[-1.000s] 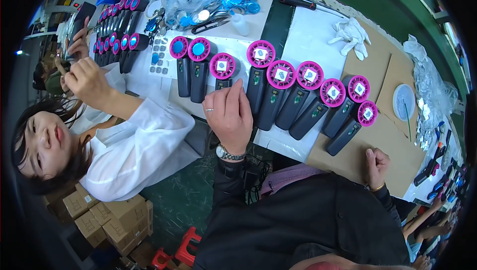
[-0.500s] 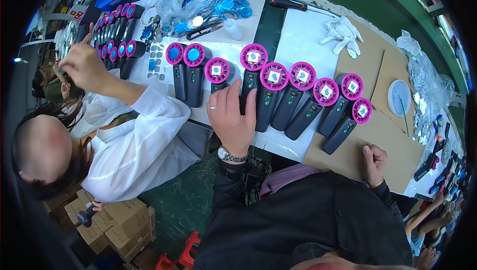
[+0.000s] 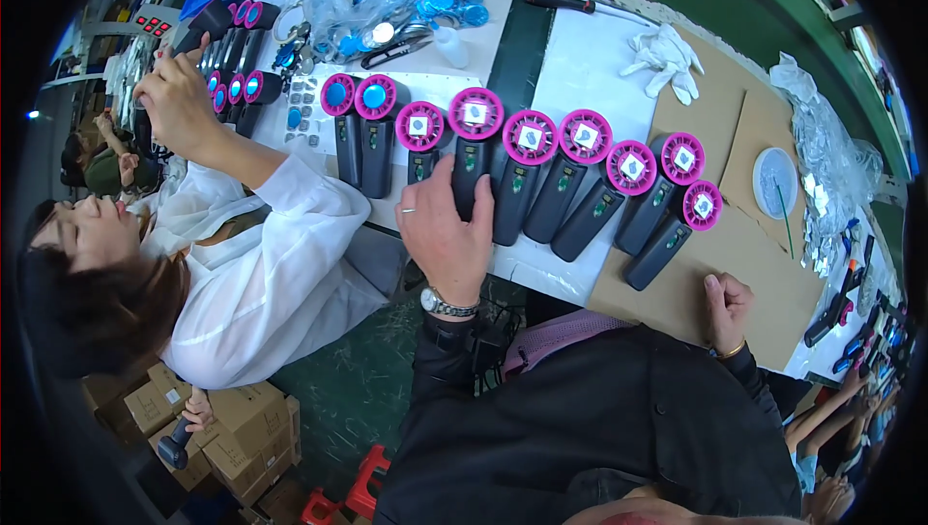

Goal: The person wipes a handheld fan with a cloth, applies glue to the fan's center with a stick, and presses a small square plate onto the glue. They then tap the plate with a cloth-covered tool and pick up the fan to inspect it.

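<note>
My left hand (image 3: 448,235) is closed around the black handle of a handheld fan (image 3: 474,160) with a pink ring head and a white square at its centre. The handle lies between thumb and fingers. To its left is a similar pink-headed fan (image 3: 420,127), partly behind my fingers. A row of such fans runs off to the right, ending with a small-looking one (image 3: 660,256) on cardboard. My right hand (image 3: 727,312) rests closed at the table's near edge, fingers curled, with nothing seen in it.
Two fans with blue discs (image 3: 375,97) stand left. Behind them lie plastic bags of blue discs (image 3: 440,5), a white bottle (image 3: 450,47) and a screwdriver (image 3: 561,0). White gloves (image 3: 665,63) and a round tub (image 3: 776,184) are further right. A co-worker's arm (image 3: 242,160) reaches in from the left.
The fan in my left hand has moved slightly left and nearer me, toward the fan beside it. My right hand stays put. The co-worker's raised hand has shifted and their head has turned.
</note>
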The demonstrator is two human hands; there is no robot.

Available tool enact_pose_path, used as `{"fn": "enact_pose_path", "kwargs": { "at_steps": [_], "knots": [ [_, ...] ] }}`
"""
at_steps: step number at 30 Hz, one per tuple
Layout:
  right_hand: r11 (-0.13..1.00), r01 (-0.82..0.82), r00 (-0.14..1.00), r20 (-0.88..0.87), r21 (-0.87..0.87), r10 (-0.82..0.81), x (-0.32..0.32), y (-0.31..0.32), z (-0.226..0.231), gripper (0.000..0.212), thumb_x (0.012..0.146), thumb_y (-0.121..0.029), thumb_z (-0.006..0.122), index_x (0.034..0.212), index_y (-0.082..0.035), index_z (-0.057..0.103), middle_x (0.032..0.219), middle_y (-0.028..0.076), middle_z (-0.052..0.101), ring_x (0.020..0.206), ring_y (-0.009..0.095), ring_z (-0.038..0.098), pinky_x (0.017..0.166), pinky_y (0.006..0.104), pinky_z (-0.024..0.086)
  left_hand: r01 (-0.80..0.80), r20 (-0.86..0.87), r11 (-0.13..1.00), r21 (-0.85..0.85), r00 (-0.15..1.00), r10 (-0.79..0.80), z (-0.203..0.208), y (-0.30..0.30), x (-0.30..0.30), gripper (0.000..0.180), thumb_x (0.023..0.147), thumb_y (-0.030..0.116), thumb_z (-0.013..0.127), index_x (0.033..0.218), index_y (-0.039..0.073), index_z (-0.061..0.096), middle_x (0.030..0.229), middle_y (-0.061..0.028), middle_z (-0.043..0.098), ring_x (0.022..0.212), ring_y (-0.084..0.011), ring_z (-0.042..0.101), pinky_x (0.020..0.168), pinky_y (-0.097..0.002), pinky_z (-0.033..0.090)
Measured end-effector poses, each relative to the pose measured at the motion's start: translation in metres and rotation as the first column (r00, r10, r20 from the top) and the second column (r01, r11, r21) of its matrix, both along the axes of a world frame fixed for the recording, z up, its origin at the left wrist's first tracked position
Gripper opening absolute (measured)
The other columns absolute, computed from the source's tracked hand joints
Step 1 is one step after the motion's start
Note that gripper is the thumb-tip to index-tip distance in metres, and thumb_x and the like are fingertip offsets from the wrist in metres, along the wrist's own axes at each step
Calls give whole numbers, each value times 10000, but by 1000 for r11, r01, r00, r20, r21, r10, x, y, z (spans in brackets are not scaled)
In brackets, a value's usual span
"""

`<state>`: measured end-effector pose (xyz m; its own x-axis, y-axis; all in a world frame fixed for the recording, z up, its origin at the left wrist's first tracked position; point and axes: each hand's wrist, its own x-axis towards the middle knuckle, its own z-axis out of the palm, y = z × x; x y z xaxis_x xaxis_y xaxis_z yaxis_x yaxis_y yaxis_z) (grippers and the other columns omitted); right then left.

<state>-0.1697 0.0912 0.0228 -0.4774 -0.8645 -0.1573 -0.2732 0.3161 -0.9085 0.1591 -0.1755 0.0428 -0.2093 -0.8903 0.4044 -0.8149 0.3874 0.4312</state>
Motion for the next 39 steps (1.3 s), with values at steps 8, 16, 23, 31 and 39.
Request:
{"fn": "enact_pose_path", "kwargs": {
  "at_steps": [8, 16, 23, 31, 39],
  "knots": [
    [1000, -17, 1000, -11, -7, 17, 0, 0, 1, 446, 1081, -123, 680, 700, -63, 458, 640, -35, 463, 618, 67, 383, 590, 288, 312, -43, -43, 998, -53, 998, 40, -2, 7, 3, 473, 881, 225, 886, 1271, 15, 719, 1042, -123, 738, 980, -342, 653, 860, -484, 494],
    [1000, -8, 1000, 10, -16, 8, 2, -1, 2, 453, 1090, -137, 670, 699, -73, 449, 640, -47, 464, 618, 59, 383, 590, 283, 306, 142, -66, 986, -86, 987, -148, 6, 23, -22, 465, 880, 208, 886, 1275, 24, 725, 1080, -99, 749, 1003, -325, 634, 878, -464, 480],
    [999, -9, 1000, 15, -31, 9, 3, -1, 2, 460, 1088, -137, 675, 697, -74, 441, 640, -49, 458, 619, 58, 378, 590, 282, 303, 90, -36, 996, 7, 995, -90, 3, 27, -31, 446, 875, 209, 885, 1261, 43, 738, 1044, -100, 737, 1029, -310, 625, 902, -473, 470],
    [997, -31, 999, 37, -67, 33, 3, -4, 5, 456, 1078, -114, 683, 704, -64, 426, 638, -36, 437, 621, 68, 357, 586, 293, 291, 15, -41, 1000, 4, 999, -14, 1, 27, -27, 440, 875, 204, 888, 1253, 37, 736, 1028, -120, 729, 997, -317, 628, 885, -471, 472],
    [997, -30, 999, 36, -65, 32, 3, -5, 5, 463, 1067, -96, 690, 700, -61, 409, 635, -33, 427, 616, 75, 342, 576, 304, 281, 215, -96, 975, -62, 971, -220, 4, 43, -52, 436, 888, 202, 891, 1244, 11, 727, 1016, -112, 732, 940, -316, 639, 840, -457, 466]
  ]
}}
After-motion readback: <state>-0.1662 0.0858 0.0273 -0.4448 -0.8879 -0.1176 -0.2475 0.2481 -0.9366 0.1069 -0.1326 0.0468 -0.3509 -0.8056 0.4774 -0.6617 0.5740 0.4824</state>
